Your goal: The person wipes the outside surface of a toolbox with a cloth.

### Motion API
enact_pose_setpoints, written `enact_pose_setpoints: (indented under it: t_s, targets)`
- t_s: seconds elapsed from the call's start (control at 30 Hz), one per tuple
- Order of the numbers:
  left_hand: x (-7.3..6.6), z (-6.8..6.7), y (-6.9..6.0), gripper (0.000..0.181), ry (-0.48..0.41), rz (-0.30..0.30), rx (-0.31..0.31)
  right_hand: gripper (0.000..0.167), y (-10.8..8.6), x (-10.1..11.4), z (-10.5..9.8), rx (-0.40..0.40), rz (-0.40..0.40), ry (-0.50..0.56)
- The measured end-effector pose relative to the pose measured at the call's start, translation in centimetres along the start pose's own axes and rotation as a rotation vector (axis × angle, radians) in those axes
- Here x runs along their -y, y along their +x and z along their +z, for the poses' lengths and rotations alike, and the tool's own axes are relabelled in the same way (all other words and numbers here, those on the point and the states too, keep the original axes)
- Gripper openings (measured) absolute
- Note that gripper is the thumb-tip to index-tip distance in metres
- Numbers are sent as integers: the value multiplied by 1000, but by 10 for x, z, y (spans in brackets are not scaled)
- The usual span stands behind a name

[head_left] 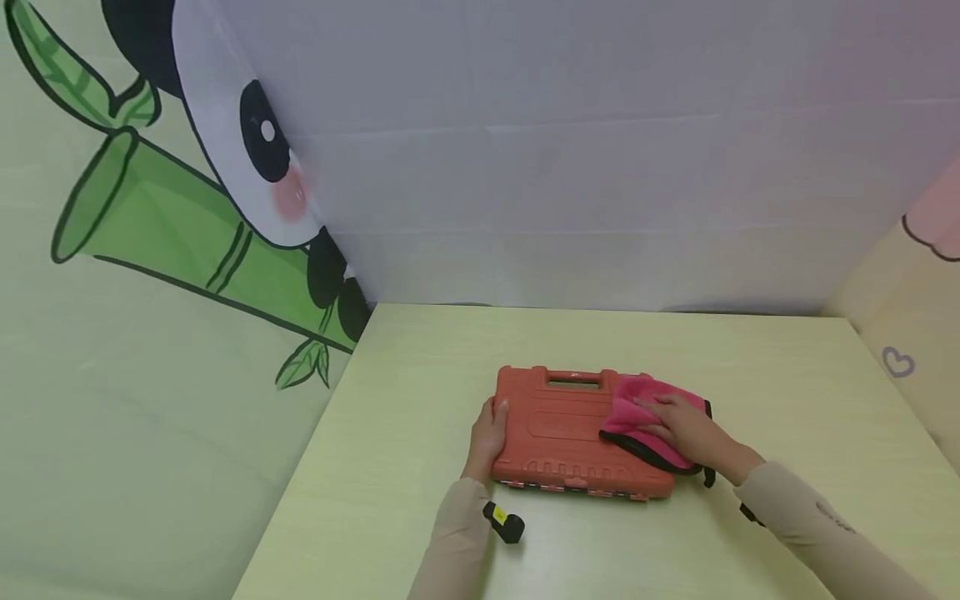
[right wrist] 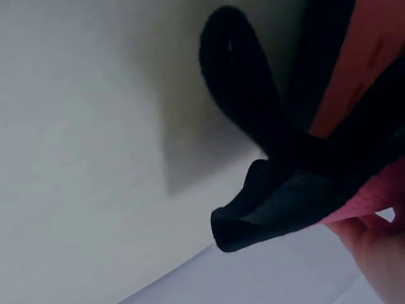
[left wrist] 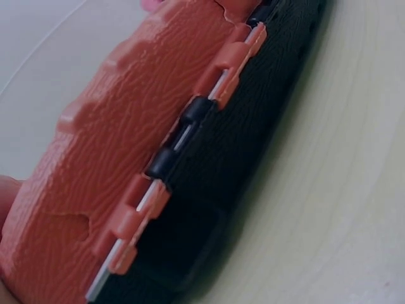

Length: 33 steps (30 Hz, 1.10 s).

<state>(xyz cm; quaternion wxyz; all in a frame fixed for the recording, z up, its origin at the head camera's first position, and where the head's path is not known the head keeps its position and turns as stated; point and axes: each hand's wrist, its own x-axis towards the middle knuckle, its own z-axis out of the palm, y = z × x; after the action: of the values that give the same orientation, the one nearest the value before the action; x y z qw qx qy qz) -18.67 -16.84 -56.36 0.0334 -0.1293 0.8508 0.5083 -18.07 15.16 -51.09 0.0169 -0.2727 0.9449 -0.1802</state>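
Note:
A red-orange case [head_left: 555,433] with a handle slot at its far edge lies flat. The left hand [head_left: 489,433] grips its left side, thumb on top. In the left wrist view the case [left wrist: 126,114] shows its hinged edge and black lower half, with a bit of the left hand [left wrist: 7,196] at the far left. Over the case's right part lies a pink cloth [head_left: 637,408] with black edging; the right hand [head_left: 693,429] rests on it with fingers extended. The right wrist view shows the black edging and loop, the pink cloth [right wrist: 380,190] and part of the right hand [right wrist: 380,253].
The case lies on a pale yellow table [head_left: 405,400]. Behind it rises a plain light wall [head_left: 570,183], and a wall with a cartoon panda and bamboo [head_left: 172,208] stands at the left. A black device [head_left: 506,523] is by the left sleeve.

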Motion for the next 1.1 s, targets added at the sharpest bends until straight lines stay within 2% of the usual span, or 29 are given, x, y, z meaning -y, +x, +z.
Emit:
enact_pose_setpoints:
  t_s: [0.1,0.23,0.33,0.5,0.6,0.67,0.77,0.87,0.93,1.1]
  targets:
    - [0,0,-1,55,-6,7,1,45,-17,14,2,1,8,10]
    - [-5,8,3,55,-10,3,-3,47,-30,15,4,29,29,33]
    - [-8,13,7,56,-20,-11,-13,50,-34,11,5,54,2,32]
    - [-13,20,13,55,-29,-27,-50,58,-31,-5,5,101,-118,14]
    - [-14,25,18,55,-34,-37,-64,66,-25,-25,11,53,-242,-20]
    - [-13,25,15,56,-45,-42,-47,75,-28,-32,19,4,-310,-55]
    - [-13,26,12,58,-48,-33,-17,88,-35,-37,28,-51,-368,-124]
    - [-14,27,7,59,-47,-17,10,88,-44,-35,32,-67,-369,-144]
    - [-15,28,4,59,-43,-2,17,84,-49,-31,32,-59,-342,-146]
    - [-17,30,-3,57,-40,9,27,73,-60,-14,29,25,-269,-142]
